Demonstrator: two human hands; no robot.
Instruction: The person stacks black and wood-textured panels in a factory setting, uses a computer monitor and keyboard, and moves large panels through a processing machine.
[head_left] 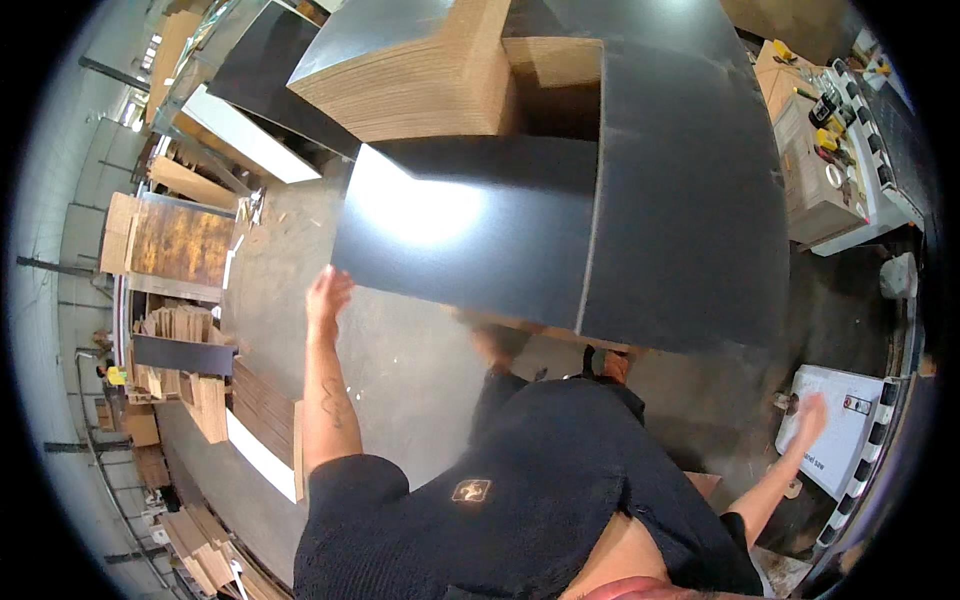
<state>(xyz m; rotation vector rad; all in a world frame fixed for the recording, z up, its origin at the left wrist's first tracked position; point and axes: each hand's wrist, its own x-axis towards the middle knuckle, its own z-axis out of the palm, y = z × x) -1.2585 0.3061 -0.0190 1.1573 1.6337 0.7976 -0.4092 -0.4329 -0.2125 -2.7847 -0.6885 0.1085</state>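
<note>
A smooth black board (470, 215) lies in front of me, with bright light glaring off its left part. My left hand (329, 292) is at the near left corner of that board, fingers closed at its edge. A larger dark sheet (690, 200) lies against the board's right side. Out to the right, my right hand (809, 411) is held away from the boards, over or beside a white machine panel (838, 425) with a small control box (857, 404). Motion smears its fingers, and I cannot make out anything in them.
Behind the board rises a thick stack of cut boards (420, 95) with brown edges. At right stands a bench (815, 165) holding tape and small tools. Leftward, wood offcuts (180, 325), a white strip (250, 135) and leaning panels stand around the concrete floor (290, 225).
</note>
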